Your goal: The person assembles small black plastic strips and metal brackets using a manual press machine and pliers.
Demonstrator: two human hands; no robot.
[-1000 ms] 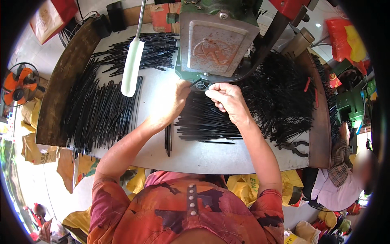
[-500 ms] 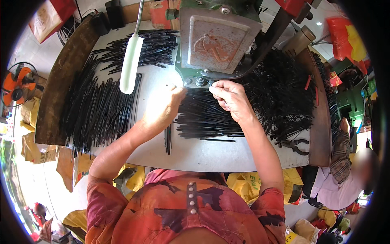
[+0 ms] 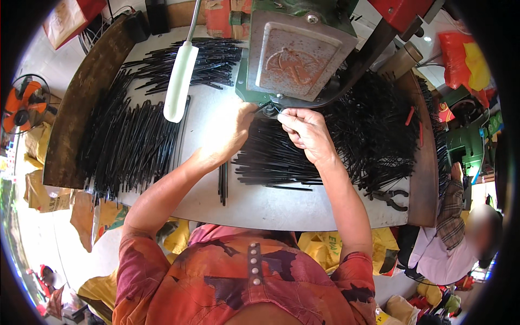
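Observation:
A green and grey press machine (image 3: 300,59), with an umbrella emblem on its plate, stands at the far middle of the table. Just below its head, my left hand (image 3: 232,131) pinches a thin black rod (image 3: 263,108), its tip at the small metal fitting. Across from it my right hand (image 3: 310,134) is closed with fingertips on a thin dark strip (image 3: 278,110), close to the same spot. Bright light washes out part of the left hand. Under and beside my hands lies a pile of black rods (image 3: 279,160).
More black rods lie in a left bundle (image 3: 135,146), a far bundle (image 3: 187,65) and a tangled right heap (image 3: 374,124). Pliers (image 3: 391,199) rest at the table's right. A white lamp (image 3: 181,84) hangs left of the machine. Wooden boards (image 3: 81,119) edge the table. Another person (image 3: 447,249) sits at right.
My left hand has moved right and up to the machine's fitting, and a black rod now shows at its fingertips. The right hand stays nearly in place. The view has shifted slightly.

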